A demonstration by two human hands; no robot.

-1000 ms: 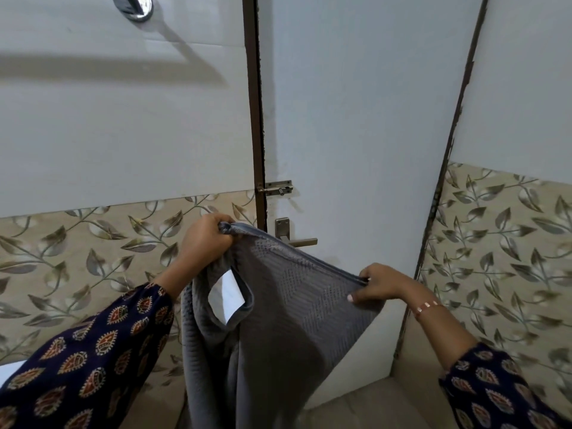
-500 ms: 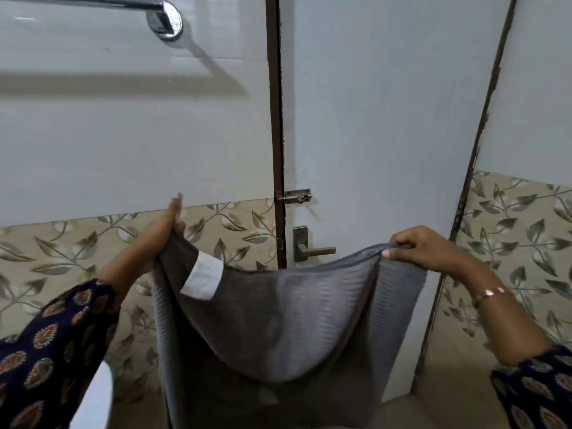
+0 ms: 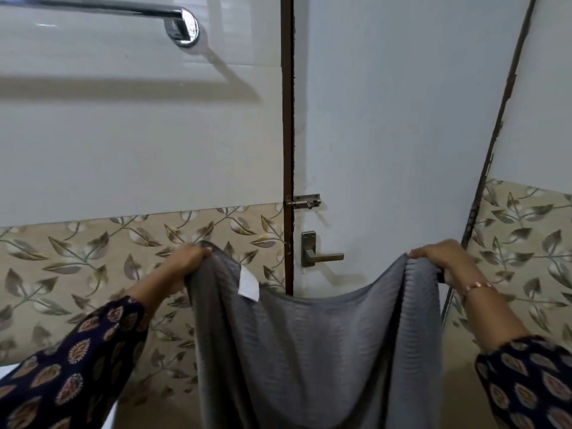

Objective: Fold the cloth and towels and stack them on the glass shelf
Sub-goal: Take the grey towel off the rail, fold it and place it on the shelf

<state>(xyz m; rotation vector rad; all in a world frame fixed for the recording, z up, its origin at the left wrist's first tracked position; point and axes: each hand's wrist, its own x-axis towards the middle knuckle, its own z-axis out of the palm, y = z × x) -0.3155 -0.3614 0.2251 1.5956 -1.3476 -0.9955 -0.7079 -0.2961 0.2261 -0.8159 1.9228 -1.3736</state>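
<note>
A grey ribbed towel [image 3: 315, 351] hangs spread out in front of me, its top edge sagging in the middle. My left hand [image 3: 188, 258] grips the top left corner, and a white label [image 3: 249, 284] dangles just right of that corner. My right hand [image 3: 439, 255] grips the top right corner, with a thin bracelet on its wrist. The towel's lower part runs out of view at the bottom. No glass shelf is in view.
Behind the towel stands a white door [image 3: 387, 119] with a lever handle [image 3: 322, 255] and a sliding bolt [image 3: 305, 202]. A chrome towel rail [image 3: 130, 10] is fixed on the white wall at the upper left. Leaf-patterned tiles [image 3: 93, 258] cover the lower walls on both sides.
Both hands have moved apart, stretching the bunched towel out wide between them. The view has tilted up, bringing the towel rail into sight.
</note>
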